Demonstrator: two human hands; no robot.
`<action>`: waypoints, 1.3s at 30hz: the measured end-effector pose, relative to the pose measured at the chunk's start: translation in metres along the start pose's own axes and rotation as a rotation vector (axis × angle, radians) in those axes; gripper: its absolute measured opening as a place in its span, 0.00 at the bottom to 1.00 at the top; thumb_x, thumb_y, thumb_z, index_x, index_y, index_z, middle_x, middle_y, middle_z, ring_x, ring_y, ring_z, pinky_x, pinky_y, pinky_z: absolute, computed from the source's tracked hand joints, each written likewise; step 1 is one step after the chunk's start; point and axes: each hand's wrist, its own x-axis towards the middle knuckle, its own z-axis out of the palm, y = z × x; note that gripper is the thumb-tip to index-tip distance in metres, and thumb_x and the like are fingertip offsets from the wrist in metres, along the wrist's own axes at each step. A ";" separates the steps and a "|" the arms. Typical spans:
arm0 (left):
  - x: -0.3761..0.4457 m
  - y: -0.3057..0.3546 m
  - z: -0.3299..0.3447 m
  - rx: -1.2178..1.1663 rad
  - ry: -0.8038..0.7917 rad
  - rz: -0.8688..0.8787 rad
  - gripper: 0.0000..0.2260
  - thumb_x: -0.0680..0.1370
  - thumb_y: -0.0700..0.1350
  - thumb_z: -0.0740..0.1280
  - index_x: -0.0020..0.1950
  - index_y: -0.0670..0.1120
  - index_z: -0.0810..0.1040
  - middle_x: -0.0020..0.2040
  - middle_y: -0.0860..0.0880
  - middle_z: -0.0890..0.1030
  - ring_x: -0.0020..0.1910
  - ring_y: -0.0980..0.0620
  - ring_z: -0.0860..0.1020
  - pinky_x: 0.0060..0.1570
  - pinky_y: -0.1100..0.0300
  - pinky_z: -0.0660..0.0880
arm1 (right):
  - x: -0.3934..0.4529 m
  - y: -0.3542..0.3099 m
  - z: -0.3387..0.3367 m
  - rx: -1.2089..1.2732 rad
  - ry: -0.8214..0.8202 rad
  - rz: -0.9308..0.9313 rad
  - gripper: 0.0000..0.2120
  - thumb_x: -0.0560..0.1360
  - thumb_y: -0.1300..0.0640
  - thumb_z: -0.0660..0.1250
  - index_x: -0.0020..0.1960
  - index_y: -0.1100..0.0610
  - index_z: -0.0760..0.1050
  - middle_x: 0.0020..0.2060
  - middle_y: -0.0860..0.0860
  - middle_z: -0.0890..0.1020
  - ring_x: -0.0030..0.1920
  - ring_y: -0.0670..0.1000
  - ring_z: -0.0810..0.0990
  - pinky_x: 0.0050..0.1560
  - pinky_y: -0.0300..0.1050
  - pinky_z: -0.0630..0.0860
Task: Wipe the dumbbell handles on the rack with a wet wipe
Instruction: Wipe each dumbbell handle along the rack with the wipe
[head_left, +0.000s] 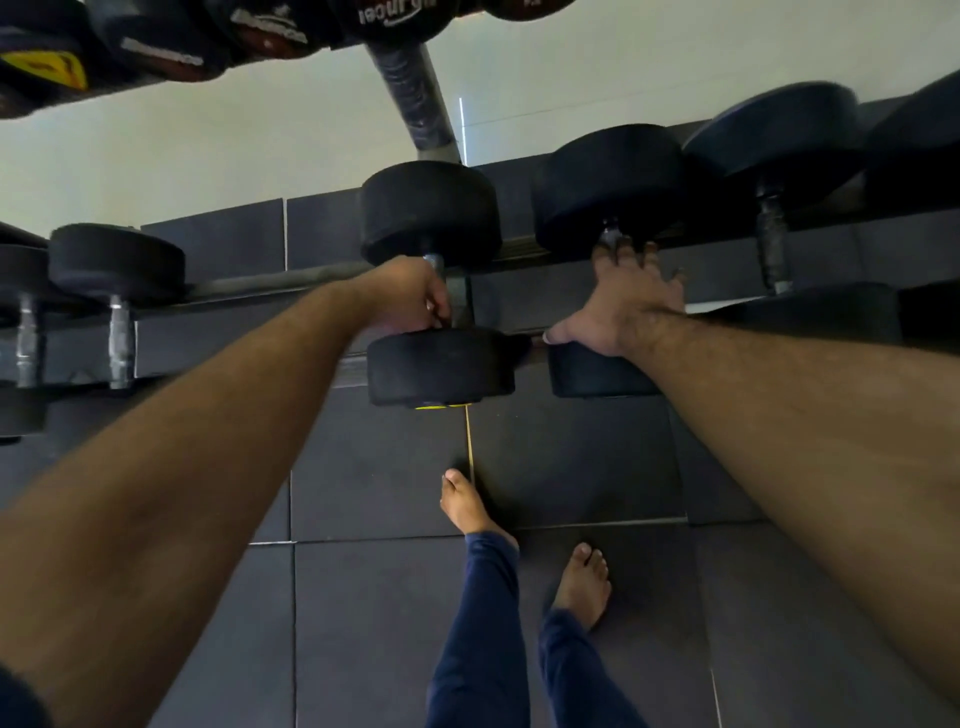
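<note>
Both hands on rack (311, 275) dumbbells: left hand (410, 296) grips middle dumbbell handle (434, 262), mostly hidden; right hand (623, 306) spread flat over neighbouring dumbbell (608, 187), handle covered; wipe not visible.

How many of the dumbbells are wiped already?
Can't tell what's finished; no handle looks visibly wet. In hand: the left hand grips the metal handle of the black rubber dumbbell; no wipe shows. The right hand rests on the neighbouring black dumbbell. Possibly left: the steel handles far left and the dark handle at right.

Dumbbell heads (431, 213) matt black rubber; handles (120, 340) shiny knurled metal; floor tiles (379, 467) matt dark.
</note>
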 end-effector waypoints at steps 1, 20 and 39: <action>-0.005 -0.008 0.001 -0.199 0.062 -0.063 0.12 0.73 0.33 0.71 0.48 0.48 0.89 0.38 0.57 0.86 0.37 0.61 0.80 0.43 0.65 0.78 | 0.000 0.000 0.000 0.001 0.005 -0.004 0.73 0.60 0.19 0.74 0.88 0.51 0.41 0.88 0.53 0.45 0.87 0.61 0.44 0.82 0.73 0.50; 0.050 -0.053 0.040 -1.367 0.076 -0.475 0.19 0.80 0.26 0.57 0.61 0.42 0.81 0.54 0.42 0.85 0.52 0.45 0.84 0.48 0.54 0.84 | 0.001 -0.007 -0.006 -0.096 0.036 -0.010 0.68 0.61 0.16 0.68 0.88 0.51 0.47 0.87 0.54 0.50 0.86 0.61 0.49 0.82 0.69 0.55; 0.028 -0.063 0.042 -0.525 0.119 -0.467 0.07 0.78 0.36 0.67 0.42 0.44 0.82 0.39 0.45 0.79 0.38 0.48 0.76 0.39 0.57 0.72 | 0.001 -0.005 -0.003 -0.073 0.057 -0.017 0.67 0.62 0.18 0.71 0.88 0.50 0.49 0.87 0.53 0.50 0.86 0.61 0.49 0.82 0.70 0.55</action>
